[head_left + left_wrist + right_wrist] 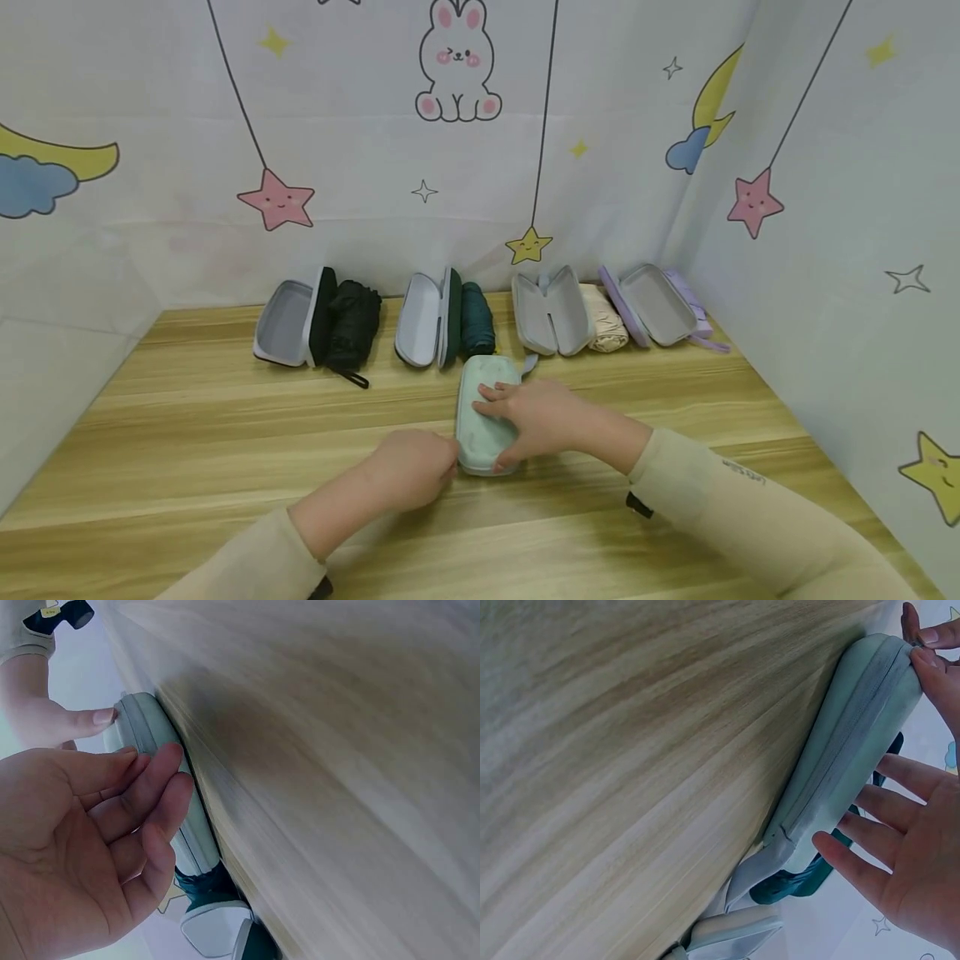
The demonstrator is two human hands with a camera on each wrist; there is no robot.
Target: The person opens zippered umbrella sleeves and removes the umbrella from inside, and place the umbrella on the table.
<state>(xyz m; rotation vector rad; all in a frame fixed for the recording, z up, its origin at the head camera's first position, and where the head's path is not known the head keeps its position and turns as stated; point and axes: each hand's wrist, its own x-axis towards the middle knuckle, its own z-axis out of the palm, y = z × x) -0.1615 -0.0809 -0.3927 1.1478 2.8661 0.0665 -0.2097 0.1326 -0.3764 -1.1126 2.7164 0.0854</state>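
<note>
A closed mint-green zip case (480, 433) lies lengthwise on the table in front of me. My left hand (412, 471) is at its near left corner, thumb and forefinger pinching the small zipper pull at the zip; the fingers mostly hide the pull. My right hand (547, 417) rests on the case's lid with fingers spread, its thumb at the near edge. In the right wrist view, the grey zip band (847, 727) runs along the case's side, and a grey strap (761, 866) sticks out at the far end.
Along the back stand open cases: a black one (285, 321), a dark green one (418, 321), a grey one (536, 317) and a purple one (660, 304). Folded fabric bundles, black (354, 321), teal (476, 321), beige (603, 321) and purple (690, 300), lie beside them. Printed curtains enclose the table.
</note>
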